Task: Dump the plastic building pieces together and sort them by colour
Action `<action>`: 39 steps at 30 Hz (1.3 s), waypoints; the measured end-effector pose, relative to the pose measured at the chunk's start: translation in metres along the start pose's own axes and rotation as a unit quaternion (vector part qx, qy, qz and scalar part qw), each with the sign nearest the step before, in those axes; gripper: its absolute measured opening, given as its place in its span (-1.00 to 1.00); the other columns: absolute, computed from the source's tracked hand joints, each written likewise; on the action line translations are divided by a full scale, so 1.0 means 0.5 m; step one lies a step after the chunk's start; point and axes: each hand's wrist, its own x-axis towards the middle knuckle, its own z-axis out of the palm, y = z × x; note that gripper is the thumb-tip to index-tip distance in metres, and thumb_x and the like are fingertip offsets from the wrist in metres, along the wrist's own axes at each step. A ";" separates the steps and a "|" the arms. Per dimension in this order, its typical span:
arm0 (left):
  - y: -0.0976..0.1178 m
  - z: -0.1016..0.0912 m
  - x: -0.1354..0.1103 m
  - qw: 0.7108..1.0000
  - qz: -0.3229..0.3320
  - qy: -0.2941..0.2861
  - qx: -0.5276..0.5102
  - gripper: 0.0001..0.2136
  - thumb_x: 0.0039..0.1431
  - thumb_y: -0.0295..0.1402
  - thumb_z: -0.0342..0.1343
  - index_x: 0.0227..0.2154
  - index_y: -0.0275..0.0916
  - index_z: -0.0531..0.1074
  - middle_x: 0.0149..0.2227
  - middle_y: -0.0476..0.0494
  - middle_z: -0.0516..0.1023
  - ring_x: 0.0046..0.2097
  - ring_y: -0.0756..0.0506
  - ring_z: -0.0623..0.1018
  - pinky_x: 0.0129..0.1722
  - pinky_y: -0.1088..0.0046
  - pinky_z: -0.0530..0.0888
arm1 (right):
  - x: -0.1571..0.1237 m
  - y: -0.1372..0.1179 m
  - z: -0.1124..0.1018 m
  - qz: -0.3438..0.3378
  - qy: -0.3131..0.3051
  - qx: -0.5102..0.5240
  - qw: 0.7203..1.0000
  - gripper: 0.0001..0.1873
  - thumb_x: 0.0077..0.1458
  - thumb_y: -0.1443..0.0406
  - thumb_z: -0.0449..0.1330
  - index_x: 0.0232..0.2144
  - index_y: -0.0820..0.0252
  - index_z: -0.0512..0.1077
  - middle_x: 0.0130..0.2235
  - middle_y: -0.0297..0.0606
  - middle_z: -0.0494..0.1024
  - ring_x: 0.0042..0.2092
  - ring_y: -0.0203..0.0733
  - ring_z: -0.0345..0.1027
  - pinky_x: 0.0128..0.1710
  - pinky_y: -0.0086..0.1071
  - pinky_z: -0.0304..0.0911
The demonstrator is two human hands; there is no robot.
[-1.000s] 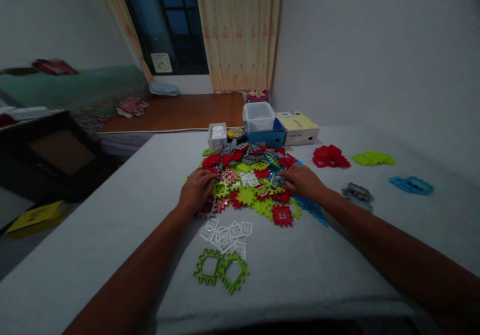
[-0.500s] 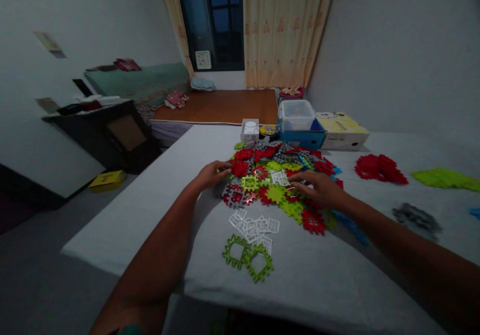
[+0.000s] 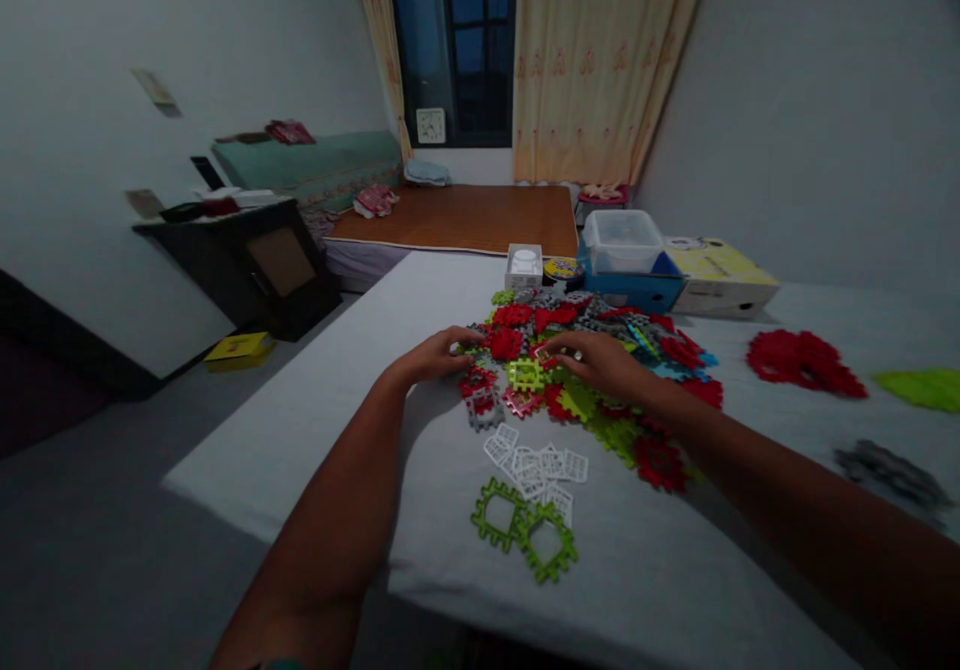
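A heap of toothed plastic building pieces (image 3: 611,430), mostly red, green and grey, lies before me on the table. At its left edge is my left hand (image 3: 436,354), thumb and forefinger apart, the fingertips touching grey and red pieces. My right hand (image 3: 596,362) reaches into the middle of the heap. Its fingers are pinched together at a small red piece (image 3: 540,352) with a pale centre; what they grip is partly hidden. Nearer to me lie several white lattice squares (image 3: 529,475) and two green toothed frames (image 3: 499,513), overlapping at their edges.
Behind the heap stand a small white box (image 3: 523,266), a round black-and-yellow tin (image 3: 562,270), a clear plastic tub (image 3: 624,240) on a blue box (image 3: 637,292), and a yellow-white box (image 3: 724,275). Separate red (image 3: 806,362), green (image 3: 922,388) and grey (image 3: 889,475) piles lie to the right.
My right hand has moved left across the heap, covering where a white lattice square showed. My left hand stays at the heap's left edge. The whole view has shifted slightly.
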 end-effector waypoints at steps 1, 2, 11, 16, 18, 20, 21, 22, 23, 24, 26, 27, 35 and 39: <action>0.000 0.001 0.001 1.000 0.003 0.005 0.000 -0.61 0.14 -0.32 0.17 0.05 -0.19 0.45 0.09 -0.21 0.50 0.11 -0.16 0.46 0.14 0.18 0.37 | 0.011 -0.011 0.005 -0.008 -0.002 0.004 1.000 -0.75 0.16 0.38 0.15 -0.13 0.11 0.53 -0.12 -0.24 0.63 -0.15 -0.15 0.50 -0.14 -0.32 0.31; -0.001 0.002 0.002 1.000 0.007 0.010 -0.002 -0.62 0.15 -0.33 0.16 0.05 -0.20 0.45 0.07 -0.21 0.51 0.08 -0.15 0.48 0.13 0.19 0.38 | 0.021 -0.023 0.011 -0.015 -0.006 0.006 1.000 -0.75 0.15 0.40 0.15 -0.14 0.12 0.54 -0.13 -0.24 0.63 -0.14 -0.15 0.49 -0.13 -0.33 0.31; 0.000 0.017 0.015 1.000 0.014 0.028 -0.005 -0.67 0.12 -0.40 0.15 -0.02 -0.27 0.50 -0.06 -0.22 0.58 -0.05 -0.12 0.53 0.02 0.25 0.44 | 0.076 -0.130 0.097 -0.035 -0.065 -0.079 0.994 -0.67 0.18 0.25 0.21 0.00 0.13 0.46 -0.03 -0.13 0.57 0.01 -0.03 0.38 -0.06 -0.26 0.26; 0.007 0.018 0.015 0.999 0.016 0.032 -0.012 -0.68 0.14 -0.33 0.12 -0.04 -0.25 0.52 -0.07 -0.21 0.60 -0.07 -0.13 0.55 0.02 0.25 0.44 | 0.090 -0.141 0.117 -0.012 -0.076 -0.064 0.995 -0.51 0.10 0.27 0.28 0.08 0.25 0.37 0.02 -0.02 0.53 0.02 0.05 0.39 -0.07 -0.22 0.27; 0.009 0.018 0.014 0.999 0.010 0.037 -0.024 -0.66 0.11 -0.29 0.14 -0.05 -0.27 0.52 -0.07 -0.22 0.60 -0.08 -0.14 0.55 -0.01 0.25 0.46 | 0.090 -0.135 0.112 0.007 -0.062 -0.032 0.998 -0.50 0.08 0.30 0.29 0.08 0.23 0.37 -0.02 -0.04 0.55 -0.01 0.04 0.42 -0.12 -0.25 0.27; 0.010 0.017 0.012 0.998 -0.006 0.049 -0.029 -0.64 0.06 -0.27 0.18 -0.07 -0.29 0.53 -0.08 -0.24 0.60 -0.10 -0.15 0.56 -0.03 0.26 0.47 | 0.087 -0.125 0.099 0.020 -0.048 -0.012 0.999 -0.62 0.07 0.31 0.29 -0.02 0.16 0.45 -0.11 -0.14 0.60 -0.10 -0.01 0.46 -0.20 -0.31 0.26; 0.010 0.017 0.012 0.998 -0.017 0.054 -0.030 -0.63 0.05 -0.26 0.20 -0.08 -0.30 0.54 -0.09 -0.24 0.60 -0.10 -0.16 0.56 -0.04 0.26 0.48 | 0.084 -0.118 0.091 0.019 -0.043 -0.004 0.999 -0.71 0.07 0.31 0.29 -0.11 0.14 0.49 -0.17 -0.19 0.61 -0.16 -0.05 0.47 -0.25 -0.34 0.24; 0.010 0.016 0.011 0.998 -0.029 0.056 -0.032 -0.63 0.04 -0.25 0.20 -0.09 -0.30 0.54 -0.09 -0.24 0.61 -0.10 -0.16 0.57 -0.05 0.26 0.49 | 0.079 -0.109 0.081 0.014 -0.037 0.006 0.999 -0.80 0.08 0.30 0.29 -0.19 0.12 0.52 -0.23 -0.24 0.62 -0.21 -0.11 0.47 -0.28 -0.38 0.22; 0.010 0.015 0.011 0.997 -0.039 0.056 -0.033 -0.63 0.05 -0.23 0.19 -0.10 -0.30 0.54 -0.10 -0.24 0.61 -0.11 -0.17 0.57 -0.07 0.26 0.49 | 0.072 -0.099 0.069 0.010 -0.028 0.017 0.999 -0.87 0.08 0.29 0.29 -0.26 0.12 0.53 -0.28 -0.27 0.62 -0.25 -0.16 0.47 -0.31 -0.40 0.20; 0.010 0.013 0.011 0.997 -0.046 0.052 -0.033 -0.64 0.07 -0.21 0.18 -0.11 -0.29 0.55 -0.10 -0.24 0.62 -0.11 -0.17 0.57 -0.07 0.26 0.50 | 0.063 -0.087 0.057 0.011 -0.015 0.029 0.999 -0.91 0.08 0.28 0.29 -0.30 0.13 0.53 -0.32 -0.29 0.61 -0.29 -0.19 0.45 -0.33 -0.42 0.19; 0.013 0.010 0.011 0.998 -0.049 0.039 -0.027 -0.66 0.09 -0.17 0.17 -0.14 -0.26 0.56 -0.11 -0.22 0.63 -0.11 -0.16 0.58 -0.05 0.25 0.49 | 0.038 -0.057 0.029 0.027 0.021 0.056 0.998 -0.87 0.08 0.26 0.30 -0.27 0.14 0.53 -0.33 -0.29 0.61 -0.31 -0.23 0.44 -0.33 -0.44 0.19; 0.015 0.008 0.011 0.998 -0.045 0.031 -0.022 -0.67 0.09 -0.16 0.17 -0.15 -0.25 0.57 -0.11 -0.21 0.63 -0.10 -0.16 0.58 -0.03 0.25 0.49 | 0.023 -0.038 0.014 0.041 0.039 0.067 0.996 -0.82 0.08 0.26 0.29 -0.23 0.15 0.52 -0.33 -0.29 0.61 -0.32 -0.24 0.44 -0.33 -0.44 0.19; 0.034 -0.005 0.011 0.995 -0.027 -0.089 0.032 -0.60 -0.03 -0.03 0.28 -0.12 -0.04 0.58 0.04 -0.12 0.56 0.06 -0.22 0.52 -0.03 0.30 0.53 | -0.167 0.230 -0.150 0.226 0.206 0.076 0.949 -0.61 0.10 0.11 0.19 -0.11 0.25 0.51 -0.38 -0.26 0.59 -0.37 -0.22 0.42 -0.36 -0.40 0.27; 0.039 -0.005 0.013 0.995 -0.049 -0.082 0.040 -0.55 -0.10 0.03 0.30 -0.13 0.01 0.59 0.07 -0.13 0.53 0.11 -0.28 0.48 -0.03 0.25 0.54 | -0.309 0.394 -0.248 0.373 0.296 0.032 0.879 -0.59 0.10 0.16 0.14 -0.09 0.32 0.52 -0.39 -0.19 0.61 -0.43 -0.23 0.40 -0.39 -0.38 0.30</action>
